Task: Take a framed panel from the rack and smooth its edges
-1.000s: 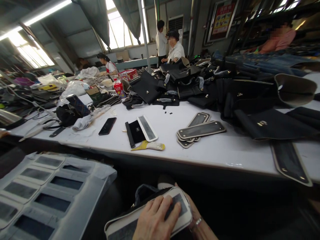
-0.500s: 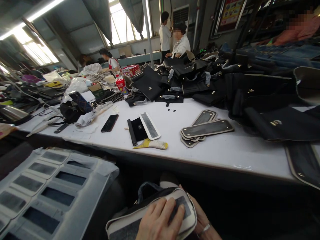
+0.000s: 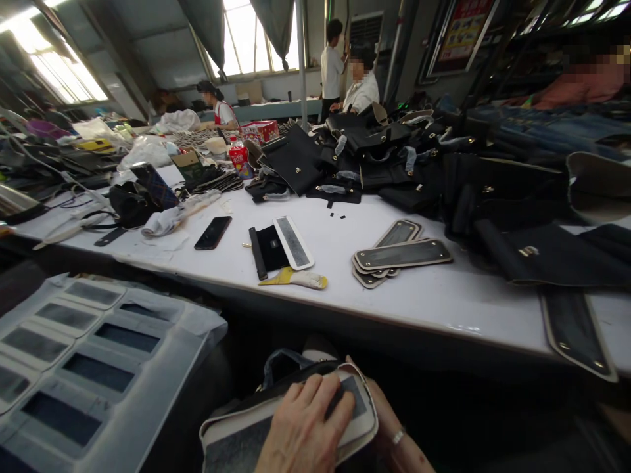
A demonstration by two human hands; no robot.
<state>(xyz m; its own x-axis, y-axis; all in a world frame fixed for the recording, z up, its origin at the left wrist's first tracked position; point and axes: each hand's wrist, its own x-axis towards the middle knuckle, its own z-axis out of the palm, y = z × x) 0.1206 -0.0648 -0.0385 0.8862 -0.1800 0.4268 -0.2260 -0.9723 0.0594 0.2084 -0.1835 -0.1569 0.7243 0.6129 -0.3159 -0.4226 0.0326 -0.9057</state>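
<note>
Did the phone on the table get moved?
No. The phone lies the same way beside the black pouch; only the camera shifted.

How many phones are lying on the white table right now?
1. A black phone lies flat on the white table, left of the black pouch and right of the rolled white cloth. Others may be hidden under the piled bag pieces.

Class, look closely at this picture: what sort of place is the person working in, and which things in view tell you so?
Most likely a handbag workshop or small factory. A long white table holds heaped black bag parts and stacked oval panels, other workers stand behind, and the left hand presses a similar panel in the lap.
</note>
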